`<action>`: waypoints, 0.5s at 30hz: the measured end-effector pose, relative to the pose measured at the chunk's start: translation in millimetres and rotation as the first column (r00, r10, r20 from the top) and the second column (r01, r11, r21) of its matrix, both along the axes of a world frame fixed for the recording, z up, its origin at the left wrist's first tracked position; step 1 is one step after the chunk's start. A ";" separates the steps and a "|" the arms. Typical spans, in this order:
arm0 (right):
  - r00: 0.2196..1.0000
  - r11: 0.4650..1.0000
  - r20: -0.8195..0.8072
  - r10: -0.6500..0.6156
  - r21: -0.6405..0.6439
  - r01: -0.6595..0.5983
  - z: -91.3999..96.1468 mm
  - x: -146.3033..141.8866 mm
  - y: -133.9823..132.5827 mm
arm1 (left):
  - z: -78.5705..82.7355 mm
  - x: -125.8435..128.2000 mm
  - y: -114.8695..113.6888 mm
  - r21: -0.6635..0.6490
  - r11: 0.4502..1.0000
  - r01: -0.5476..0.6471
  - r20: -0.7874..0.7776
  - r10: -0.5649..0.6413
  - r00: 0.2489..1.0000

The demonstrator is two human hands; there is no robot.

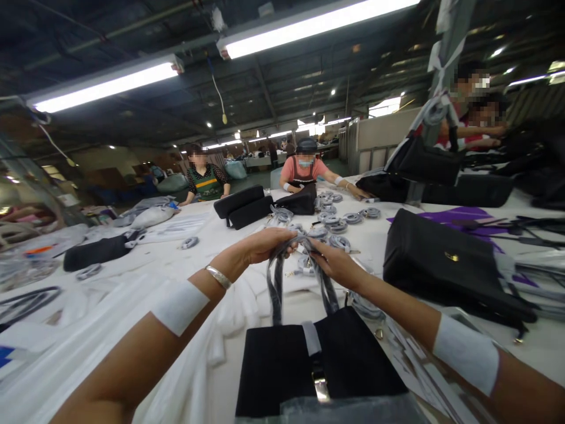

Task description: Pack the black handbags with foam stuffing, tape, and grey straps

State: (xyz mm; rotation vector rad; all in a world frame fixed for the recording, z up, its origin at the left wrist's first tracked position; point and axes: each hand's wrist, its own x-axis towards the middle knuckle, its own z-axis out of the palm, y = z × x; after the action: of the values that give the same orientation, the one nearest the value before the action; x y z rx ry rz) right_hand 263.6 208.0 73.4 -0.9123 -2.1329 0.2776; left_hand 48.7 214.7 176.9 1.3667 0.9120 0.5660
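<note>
A black handbag (pixel 273 365) stands upright right in front of me, with a gold buckle (pixel 321 386) and a pale wrapped tab (pixel 311 338) on its front. Its handle (pixel 276 288), covered in clear plastic film, rises in an arch above the bag. My left hand (pixel 273 241) closes its fingers on the top of the handle from the left. From the right, my right hand (pixel 333 259) pinches the same handle close by. Clear plastic (pixel 344 410) lies across the bag's lower front.
Coiled wrapped straps (pixel 335 224) lie beyond my hands. White foam sheets (pixel 145 330) spread at left. Black bags lie at right (pixel 441 259), ahead (pixel 245 206) and left (pixel 95 252). Co-workers sit across the table (pixel 304 171) and at far left (pixel 205 176). A bag (pixel 424 159) hangs from a post.
</note>
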 end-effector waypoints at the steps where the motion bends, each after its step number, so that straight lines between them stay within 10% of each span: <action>1: 0.999 0.999 0.029 0.023 -0.048 -0.021 1.8 4.7 -0.4 | 2.2 -0.1 -3.6 0.001 1.000 -0.018 0.026 0.018 0.999; 9: 0.862 0.874 0.452 -0.231 -0.293 0.388 -22.2 82.5 -23.5 | -10.4 -3.9 -38.5 0.194 0.975 -0.110 0.039 0.105 0.994; 15: 0.709 0.731 0.563 -0.425 -0.248 0.635 -57.4 84.3 -46.6 | -29.1 3.2 -62.1 0.294 0.949 -0.117 0.020 0.117 0.993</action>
State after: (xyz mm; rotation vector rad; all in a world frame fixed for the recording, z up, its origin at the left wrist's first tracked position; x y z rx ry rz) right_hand 347.9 161.3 16.0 -2.0132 -2.1238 0.2305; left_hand 52.0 152.6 147.8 1.5849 0.9379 0.8200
